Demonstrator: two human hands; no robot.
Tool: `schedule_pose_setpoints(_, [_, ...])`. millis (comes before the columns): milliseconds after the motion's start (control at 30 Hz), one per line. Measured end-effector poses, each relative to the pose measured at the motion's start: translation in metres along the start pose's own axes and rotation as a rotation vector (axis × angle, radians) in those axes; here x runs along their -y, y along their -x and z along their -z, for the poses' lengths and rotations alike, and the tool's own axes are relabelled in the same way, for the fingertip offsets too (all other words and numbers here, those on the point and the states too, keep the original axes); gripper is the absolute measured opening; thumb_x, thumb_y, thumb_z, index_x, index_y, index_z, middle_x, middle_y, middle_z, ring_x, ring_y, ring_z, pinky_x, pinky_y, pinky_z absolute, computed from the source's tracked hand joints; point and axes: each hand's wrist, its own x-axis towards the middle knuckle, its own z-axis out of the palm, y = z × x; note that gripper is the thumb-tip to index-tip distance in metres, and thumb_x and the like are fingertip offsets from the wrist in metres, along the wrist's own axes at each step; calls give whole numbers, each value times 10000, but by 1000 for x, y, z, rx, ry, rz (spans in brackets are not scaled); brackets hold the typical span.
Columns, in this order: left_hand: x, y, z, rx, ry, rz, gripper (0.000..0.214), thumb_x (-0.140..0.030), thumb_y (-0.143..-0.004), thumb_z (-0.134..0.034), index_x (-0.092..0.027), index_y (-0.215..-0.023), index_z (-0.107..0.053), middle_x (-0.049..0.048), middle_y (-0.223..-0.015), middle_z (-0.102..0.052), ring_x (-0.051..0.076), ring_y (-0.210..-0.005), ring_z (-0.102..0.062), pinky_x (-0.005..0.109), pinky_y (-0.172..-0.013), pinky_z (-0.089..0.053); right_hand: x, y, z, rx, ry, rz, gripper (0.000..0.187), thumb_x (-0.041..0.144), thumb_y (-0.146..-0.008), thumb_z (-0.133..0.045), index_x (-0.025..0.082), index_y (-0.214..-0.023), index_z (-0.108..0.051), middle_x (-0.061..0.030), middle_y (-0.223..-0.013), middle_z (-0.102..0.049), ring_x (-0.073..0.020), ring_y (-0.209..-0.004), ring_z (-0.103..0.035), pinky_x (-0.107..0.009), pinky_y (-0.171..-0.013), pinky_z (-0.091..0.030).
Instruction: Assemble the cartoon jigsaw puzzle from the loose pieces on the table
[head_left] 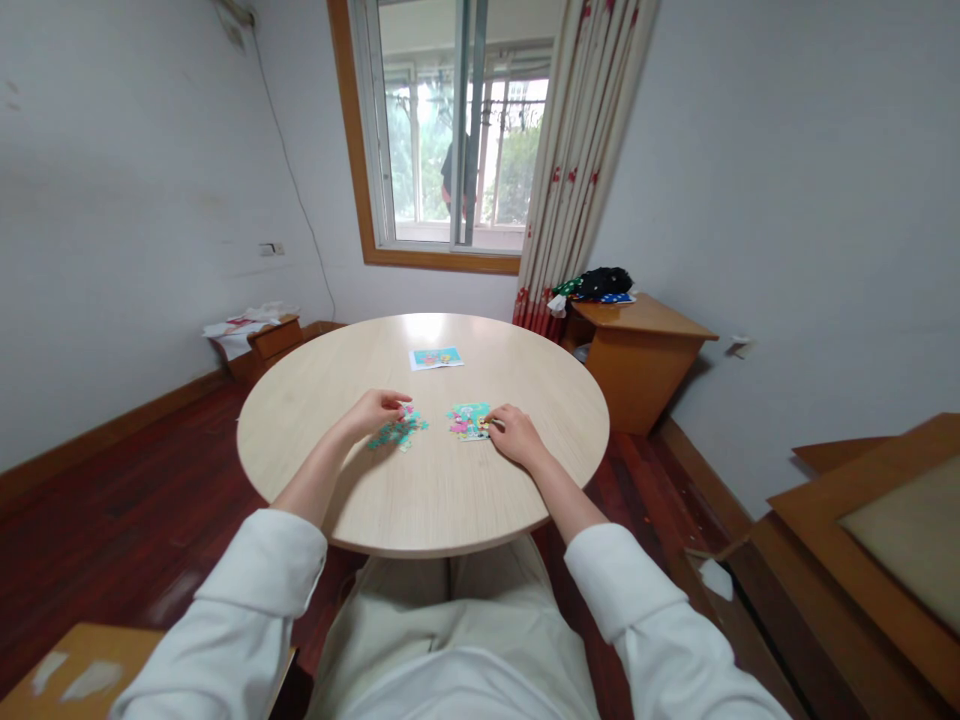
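Sheet (436,358) beyond puzzle (468,413), pieces (403,433) | left hand (375,411), right hand (517,436): grips half curled, contents unclear

The left hand (381,410) is being held over a pile of loose puzzle pieces (401,434), and whether a piece is being pinched is being hidden by the fingers. The right side of a partly made puzzle (469,418) is being touched by the right hand (514,436). The pile, the puzzle and a bright picture (436,358) farther back are being held up by a round table (450,505). The window's (420,150) right edge is being covered by a pale curtain (576,150).
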Motion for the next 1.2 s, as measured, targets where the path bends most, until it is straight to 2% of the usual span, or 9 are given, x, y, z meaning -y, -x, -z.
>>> schedule_pose_setpoints(200, [-11,1,-20,52,-37,-30,126,-164,-665,-651,-131,-777,-697,32,-659,-680,144,-652,-621,248,-622,-480,2,0,1,-4,7,-4,178,149,-819,-544,202,-904,-691,-65,-1007,-656,-183,-976,-570,-317,-895,-404])
schedule_pose_setpoints(333, [-11,-5,-35,86,-90,-31,123,-151,-672,-641,-138,-767,-718,38,-678,-698,139,-637,-611,235,-596,-466,1,0,0,1,4,-6,175,153,-821,-543,199,-908,-687,-67,-1010,-653,-181,-966,-570,-319,-888,-407])
schedule_pose_setpoints(600, [-10,-21,-61,72,-126,19,98,-154,-677,-636,-131,-740,-708,-7,-535,-618,95,-450,-479,221,-476,-362,0,-1,3,-2,5,-5,175,151,-820,-539,200,-902,-686,-65,-996,-650,-178,-964,-572,-307,-887,-410])
schedule_pose_setpoints(700, [-12,-23,-66,49,-145,27,95,-124,-683,-618,-129,-727,-703,-13,-519,-603,91,-443,-461,221,-473,-341,1,-1,3,-1,5,-4,180,151,-820,-538,200,-909,-686,-64,-1002,-650,-178,-973,-571,-305,-893,-408])
schedule_pose_setpoints(867, [-15,-27,-72,15,-171,-2,111,-80,-665,-623,-127,-697,-719,12,-577,-651,116,-534,-531,235,-549,-389,2,-1,1,-1,12,-10,185,156,-819,-534,201,-910,-688,-67,-1010,-648,-186,-973,-568,-320,-891,-407])
schedule_pose_setpoints(1200, [-25,-27,-73,10,-308,-6,202,-29,-717,-564,-99,-780,-742,43,-668,-695,127,-623,-579,235,-637,-441,3,0,0,-4,13,-15,189,145,-816,-536,203,-911,-689,-62,-1009,-652,-181,-981,-568,-317,-895,-402])
